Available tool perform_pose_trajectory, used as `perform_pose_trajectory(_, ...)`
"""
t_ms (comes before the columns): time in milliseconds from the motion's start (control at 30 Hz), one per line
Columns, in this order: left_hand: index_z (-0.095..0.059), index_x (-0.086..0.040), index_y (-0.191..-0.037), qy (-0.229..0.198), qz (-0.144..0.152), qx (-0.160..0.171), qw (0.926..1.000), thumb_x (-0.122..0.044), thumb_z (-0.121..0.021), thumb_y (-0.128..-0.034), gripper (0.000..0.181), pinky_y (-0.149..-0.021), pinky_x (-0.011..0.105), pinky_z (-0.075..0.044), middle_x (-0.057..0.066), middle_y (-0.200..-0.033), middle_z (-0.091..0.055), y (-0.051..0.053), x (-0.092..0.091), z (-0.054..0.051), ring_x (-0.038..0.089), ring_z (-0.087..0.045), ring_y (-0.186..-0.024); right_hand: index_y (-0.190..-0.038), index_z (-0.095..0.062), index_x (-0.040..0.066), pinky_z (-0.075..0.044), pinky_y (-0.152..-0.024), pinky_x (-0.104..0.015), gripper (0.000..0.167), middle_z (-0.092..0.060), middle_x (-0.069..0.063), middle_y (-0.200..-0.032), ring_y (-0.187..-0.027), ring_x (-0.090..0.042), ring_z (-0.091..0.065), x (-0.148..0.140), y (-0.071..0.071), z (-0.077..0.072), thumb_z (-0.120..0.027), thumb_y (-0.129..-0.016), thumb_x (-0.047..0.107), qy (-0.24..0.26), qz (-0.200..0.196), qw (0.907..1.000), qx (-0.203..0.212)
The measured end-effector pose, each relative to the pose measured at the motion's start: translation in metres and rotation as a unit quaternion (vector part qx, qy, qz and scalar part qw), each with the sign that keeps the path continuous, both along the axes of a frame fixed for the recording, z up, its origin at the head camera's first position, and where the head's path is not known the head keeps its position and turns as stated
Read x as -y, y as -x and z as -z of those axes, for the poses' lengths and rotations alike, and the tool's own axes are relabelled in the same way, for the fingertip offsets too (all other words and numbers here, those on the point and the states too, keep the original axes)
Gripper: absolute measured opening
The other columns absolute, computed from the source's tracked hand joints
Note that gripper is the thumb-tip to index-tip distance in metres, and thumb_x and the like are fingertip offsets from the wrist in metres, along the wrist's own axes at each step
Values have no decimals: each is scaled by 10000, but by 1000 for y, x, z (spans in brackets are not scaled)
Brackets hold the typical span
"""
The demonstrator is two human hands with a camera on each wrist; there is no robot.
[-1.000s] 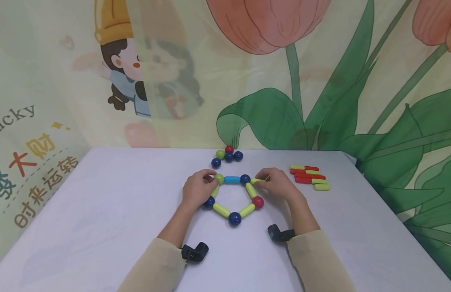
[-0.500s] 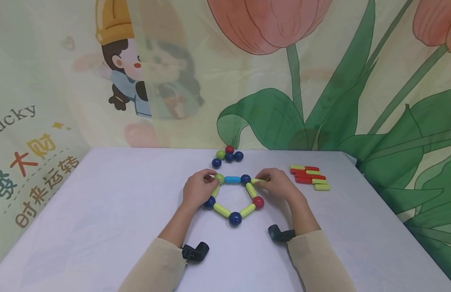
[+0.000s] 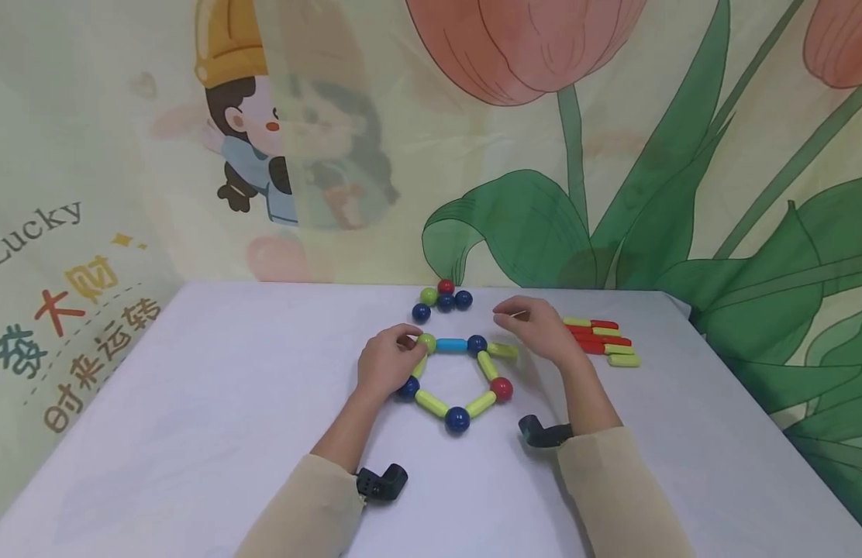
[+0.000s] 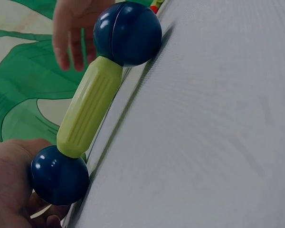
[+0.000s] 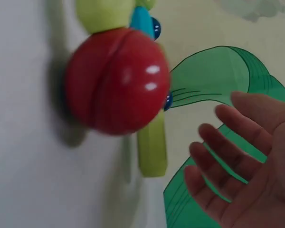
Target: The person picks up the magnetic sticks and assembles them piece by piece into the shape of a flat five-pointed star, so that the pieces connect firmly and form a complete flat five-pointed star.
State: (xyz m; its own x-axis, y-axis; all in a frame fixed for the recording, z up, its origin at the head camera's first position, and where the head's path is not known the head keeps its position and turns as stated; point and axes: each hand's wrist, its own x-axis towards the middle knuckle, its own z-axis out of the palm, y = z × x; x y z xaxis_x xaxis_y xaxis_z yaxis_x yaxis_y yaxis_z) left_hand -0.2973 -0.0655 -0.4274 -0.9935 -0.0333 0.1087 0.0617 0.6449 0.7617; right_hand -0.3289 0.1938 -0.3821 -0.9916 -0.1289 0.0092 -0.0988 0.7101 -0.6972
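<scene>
On the white table lies a five-sided ring of balls joined by rods. My left hand (image 3: 389, 360) pinches the green ball (image 3: 427, 342) at its far left corner. From there a blue rod (image 3: 451, 345) runs to a dark blue ball (image 3: 477, 343), from which a yellow-green rod (image 3: 503, 350) juts right with its other end free. My right hand (image 3: 539, 329) hovers beyond that rod, fingers apart and holding nothing, as the right wrist view shows. Nearest that wrist camera is the ring's red ball (image 5: 118, 80). The dark blue ball (image 4: 127, 33) at the ring's front looms in the left wrist view.
Several loose balls (image 3: 446, 302) cluster near the table's far edge. Several red and yellow-green rods (image 3: 605, 341) lie to the right, partly behind the right hand. A patterned curtain (image 3: 361, 256) hangs behind the table (image 3: 194, 434).
My right hand has let go of the jutting yellow-green rod and lifted away towards the back right. My left hand stays at the green ball. The head view has shifted slightly.
</scene>
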Motion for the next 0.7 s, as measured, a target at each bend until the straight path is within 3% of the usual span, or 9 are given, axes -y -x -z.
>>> perform_pose_trajectory(200, -750, -175, -1197, 43, 6, 9, 10000, -310, -709, -940, 293, -789, 363, -495, 19, -1004, -757, 1, 0, 0, 197, -679, -896, -1348, -647, 79, -557, -996, -476, 385, -658, -127, -1326, -1221, -328, -608, 12, 14, -13, -631, -1029, 295, 593, 174, 9978, -226)
perform_pose_trajectory(467, -747, -173, -1206, 82, -54, 21, 9999, -312, -704, -949, 295, -806, 381, -508, 26, -1014, -755, 1, 5, 0, 201, -687, -906, -1387, -612, 62, -496, -1066, -510, 418, -618, -179, -1392, -1304, -361, -554, 41, 42, -1, -648, -1008, 236, 949, 301, 9948, -214)
perform_pose_trajectory(700, -750, -172, -1197, -16, -5, 0, 10000, -309, -704, -951, 286, -855, 412, -515, 25, -1022, -760, 1, 2, 0, 211, -702, -942, -1455, -545, 76, -452, -1117, -533, 492, -549, -210, -1478, -1386, -393, -501, 50, 58, 8, -647, -1001, 235, 784, 548, 9954, 55)
